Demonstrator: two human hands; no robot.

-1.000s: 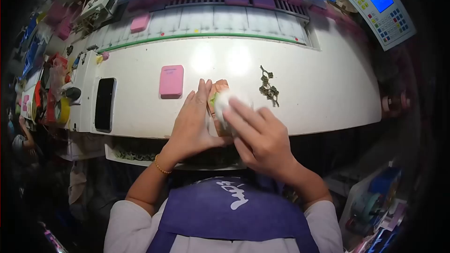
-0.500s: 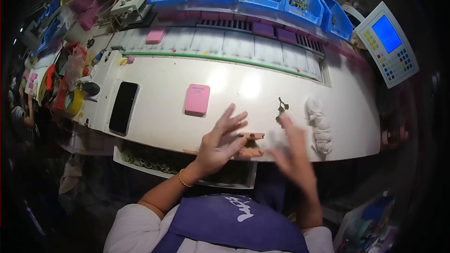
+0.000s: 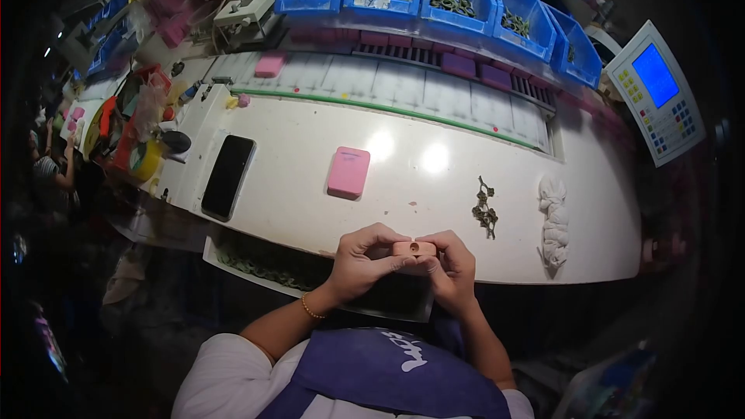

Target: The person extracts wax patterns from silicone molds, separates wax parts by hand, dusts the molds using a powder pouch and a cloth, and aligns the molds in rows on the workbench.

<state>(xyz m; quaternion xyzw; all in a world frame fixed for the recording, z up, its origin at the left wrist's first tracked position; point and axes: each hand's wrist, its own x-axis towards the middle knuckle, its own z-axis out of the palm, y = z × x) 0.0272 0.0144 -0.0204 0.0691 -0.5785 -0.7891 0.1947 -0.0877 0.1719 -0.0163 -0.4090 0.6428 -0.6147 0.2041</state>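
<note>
Both my hands are at the table's front edge, holding one small orange-pink block (image 3: pixel 414 249) between them. A round hole shows in the face of the block turned toward me. My left hand (image 3: pixel 365 261) grips its left end with thumb and fingers, and my right hand (image 3: pixel 448 265) grips its right end. Beyond them lies a pink block (image 3: pixel 348 173) on the white table (image 3: pixel 295 140). Farther right are a dark green branched piece (image 3: pixel 485 209) and a twisted white cloth bundle (image 3: pixel 553 223).
A black phone (image 3: pixel 229 178) lies at the left. Blue bins (image 3: pixel 458 6) with green pieces line the back. A keypad display (image 3: pixel 656 93) stands at the right. An open drawer (image 3: pixel 256 268) is below the front edge. Another person (image 3: pixel 54 174) is at the far left.
The white bundle has left my right hand and lies on the table. The orange-pink block, seen as two parts half a second ago, is now together between both hands. The view has shifted.
</note>
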